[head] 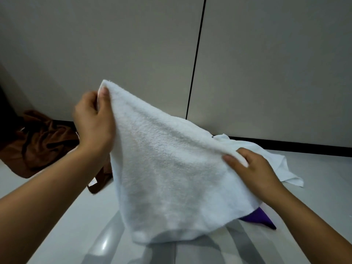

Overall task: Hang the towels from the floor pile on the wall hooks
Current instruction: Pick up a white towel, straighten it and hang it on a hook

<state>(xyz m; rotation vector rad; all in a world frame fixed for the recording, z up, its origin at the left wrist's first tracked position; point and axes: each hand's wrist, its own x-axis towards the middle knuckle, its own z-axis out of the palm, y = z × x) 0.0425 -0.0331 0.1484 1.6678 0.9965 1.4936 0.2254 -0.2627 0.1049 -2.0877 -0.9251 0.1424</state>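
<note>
Both hands, left (93, 119) and right (255, 168), pinch a fluffy white terry towel (167, 168) taut.

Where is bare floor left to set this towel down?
Bare floor lies near the camera, below the brown towel, and far right past the white cloth. Crowded: under the held white towel, by the purple cloth.
</note>
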